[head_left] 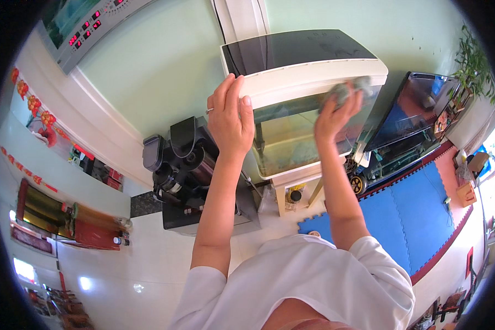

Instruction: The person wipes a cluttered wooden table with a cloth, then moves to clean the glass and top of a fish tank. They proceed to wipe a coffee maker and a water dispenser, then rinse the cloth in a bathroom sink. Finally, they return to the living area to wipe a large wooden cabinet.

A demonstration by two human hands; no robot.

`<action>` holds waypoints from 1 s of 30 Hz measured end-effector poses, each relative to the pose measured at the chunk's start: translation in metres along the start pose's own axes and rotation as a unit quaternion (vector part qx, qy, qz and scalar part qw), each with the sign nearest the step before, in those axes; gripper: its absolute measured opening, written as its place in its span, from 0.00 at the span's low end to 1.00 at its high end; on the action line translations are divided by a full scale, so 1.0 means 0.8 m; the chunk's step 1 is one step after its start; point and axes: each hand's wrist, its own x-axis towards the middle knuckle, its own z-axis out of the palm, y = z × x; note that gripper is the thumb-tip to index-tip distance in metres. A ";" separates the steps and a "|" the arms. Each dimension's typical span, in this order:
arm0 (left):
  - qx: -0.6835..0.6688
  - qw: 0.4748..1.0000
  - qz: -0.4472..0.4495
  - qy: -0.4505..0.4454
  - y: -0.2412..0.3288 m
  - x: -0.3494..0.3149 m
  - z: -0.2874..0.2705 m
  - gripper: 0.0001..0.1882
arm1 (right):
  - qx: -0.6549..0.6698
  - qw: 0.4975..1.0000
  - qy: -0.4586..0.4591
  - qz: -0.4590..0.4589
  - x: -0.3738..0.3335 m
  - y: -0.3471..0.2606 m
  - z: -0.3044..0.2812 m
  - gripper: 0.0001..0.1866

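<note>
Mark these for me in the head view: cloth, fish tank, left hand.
Cloth [342,95]: head view, on the left part of its blurred grey bulk.
Fish tank [285,142]: head view, on the front glass wall.
Left hand [229,120]: head view, on the back of the hand.

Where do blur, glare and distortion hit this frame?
Head view: right hand and grey cloth smeared, likely motion blur; left hand crisper. Same view: reflections on the black lid, bright glare on the floor at lower left, straight edges bowed near the rim, corners black.
</note>
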 end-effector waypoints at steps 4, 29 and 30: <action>0.008 0.999 0.027 0.019 -0.008 0.000 0.003 0.17 | 0.042 0.945 -0.255 -0.203 -0.080 -0.057 -0.004 0.27; -0.047 0.997 0.060 -0.011 -0.036 0.001 -0.010 0.17 | 0.031 0.902 -0.243 -0.356 -0.084 -0.068 0.017 0.22; -0.056 0.997 0.057 -0.018 -0.036 0.001 -0.013 0.17 | 0.016 0.910 -0.256 -0.326 -0.069 -0.061 0.015 0.25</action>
